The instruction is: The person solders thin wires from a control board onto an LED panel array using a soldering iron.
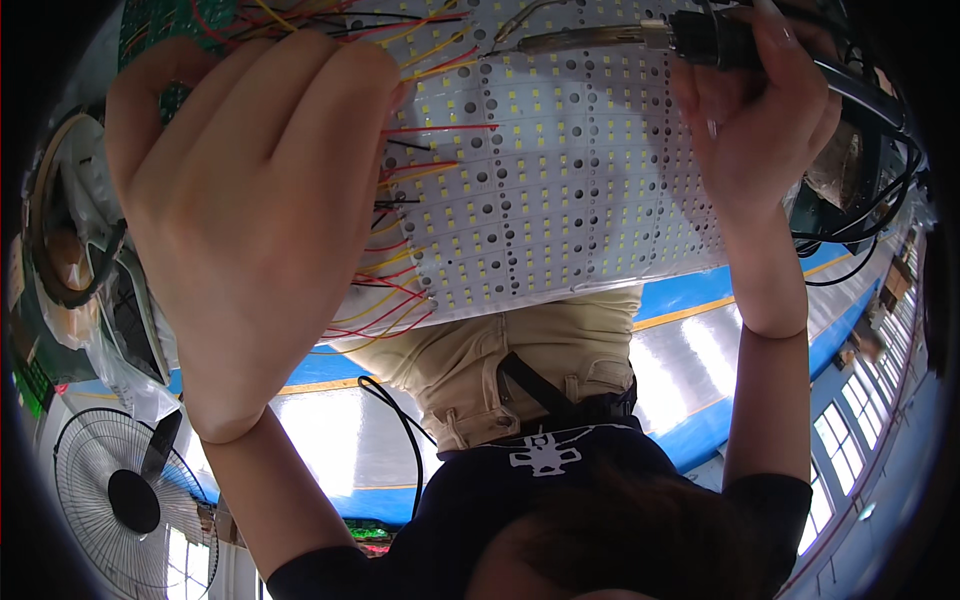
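A white LED circuit board panel [540,235], dotted with rows of small yellow LEDs and dark holes, lies in front of me. Red, yellow and black wires [440,128] stick out along its left side. My right hand [765,125] grips the black handle of a soldering iron [600,38] over the panel's far right. Its metal barrel points left, and the thin tip reaches toward the wire ends. Over the left edge of the panel, my left hand [250,170] is closed, with its fingertips turned away and hidden. Whatever they pinch cannot be made out.
A green circuit board [140,25] lies at the far left, partly behind my left hand. Black cables [870,225] loop at the right. Clear plastic bags [130,365] hang at the left, above a standing fan [133,500].
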A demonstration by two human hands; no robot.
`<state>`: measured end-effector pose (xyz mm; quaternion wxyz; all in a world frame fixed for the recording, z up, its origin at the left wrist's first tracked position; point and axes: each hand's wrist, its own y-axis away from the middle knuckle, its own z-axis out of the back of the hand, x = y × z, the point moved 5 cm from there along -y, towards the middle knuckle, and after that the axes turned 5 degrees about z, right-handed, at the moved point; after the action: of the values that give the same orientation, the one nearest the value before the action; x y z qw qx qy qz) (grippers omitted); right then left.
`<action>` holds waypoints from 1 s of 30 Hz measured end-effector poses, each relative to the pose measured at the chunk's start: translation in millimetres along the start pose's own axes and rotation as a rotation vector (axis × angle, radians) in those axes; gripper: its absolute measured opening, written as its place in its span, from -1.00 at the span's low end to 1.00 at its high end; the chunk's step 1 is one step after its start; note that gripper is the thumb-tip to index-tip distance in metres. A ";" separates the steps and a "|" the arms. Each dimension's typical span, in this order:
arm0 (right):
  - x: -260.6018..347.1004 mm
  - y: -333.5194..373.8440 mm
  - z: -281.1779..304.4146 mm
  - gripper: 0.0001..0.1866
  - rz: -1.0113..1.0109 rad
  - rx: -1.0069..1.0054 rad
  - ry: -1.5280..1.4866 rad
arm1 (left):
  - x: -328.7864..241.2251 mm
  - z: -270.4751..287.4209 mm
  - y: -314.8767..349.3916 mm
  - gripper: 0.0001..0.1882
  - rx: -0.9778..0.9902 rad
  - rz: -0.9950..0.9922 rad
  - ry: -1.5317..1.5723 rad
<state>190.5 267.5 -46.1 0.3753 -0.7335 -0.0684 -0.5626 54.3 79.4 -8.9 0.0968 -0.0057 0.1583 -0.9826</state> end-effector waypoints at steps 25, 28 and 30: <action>-1.8 -0.3 0.0 -0.80 0.002 0.109 -0.064 | 0.0 -2.3 2.2 -0.85 -0.011 0.004 -0.001; -3.0 -1.1 -0.4 -0.80 0.025 0.123 -0.070 | 0.4 -2.0 2.0 -0.85 -0.015 -0.005 0.012; -2.5 -1.0 -0.7 -0.79 0.056 0.107 -0.051 | 0.1 -3.7 1.3 -0.85 0.010 0.008 0.010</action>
<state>188.5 268.7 -47.8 0.4277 -0.7283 -0.0873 -0.5283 54.3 79.3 -12.8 0.0998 0.0001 0.1541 -0.9830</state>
